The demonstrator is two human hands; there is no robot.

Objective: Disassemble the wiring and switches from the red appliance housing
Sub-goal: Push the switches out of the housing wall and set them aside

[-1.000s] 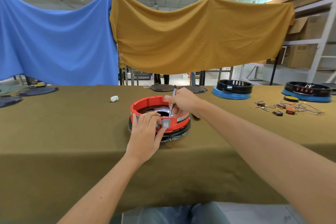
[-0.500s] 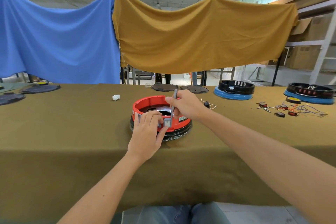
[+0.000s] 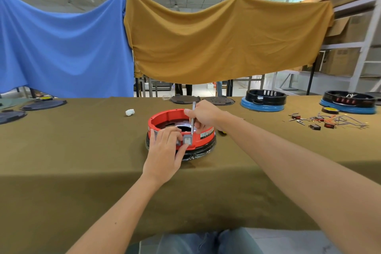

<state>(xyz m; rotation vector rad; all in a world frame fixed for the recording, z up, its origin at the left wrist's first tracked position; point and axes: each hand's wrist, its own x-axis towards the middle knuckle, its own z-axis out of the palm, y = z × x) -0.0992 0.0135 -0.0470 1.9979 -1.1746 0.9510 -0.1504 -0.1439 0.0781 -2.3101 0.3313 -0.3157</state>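
Nearest, the bench (image 3: pixel 61 171) drops over its front edge in olive cloth, and a broad bare strip of cloth lies between that edge and the work. Both forearms cross this strip. The left hand (image 3: pixel 165 150) rests on the near wall of the red housing (image 3: pixel 165 116), fingers curled over the rim, thumb pressed beside a small grey switch (image 3: pixel 187 140) set in that wall. The right hand (image 3: pixel 203 114) pinches a thin metal tool (image 3: pixel 193 117) held upright, its tip touching the switch's top edge. The housing sits on a black base near the bench's middle, with open cloth on either side. A white lump (image 3: pixel 130 112) lies to the left behind it. Far right, loose wires and switches (image 3: pixel 327 120) are scattered, well apart from the housing. Along the far edge stand two black-and-blue housings (image 3: pixel 263 100).
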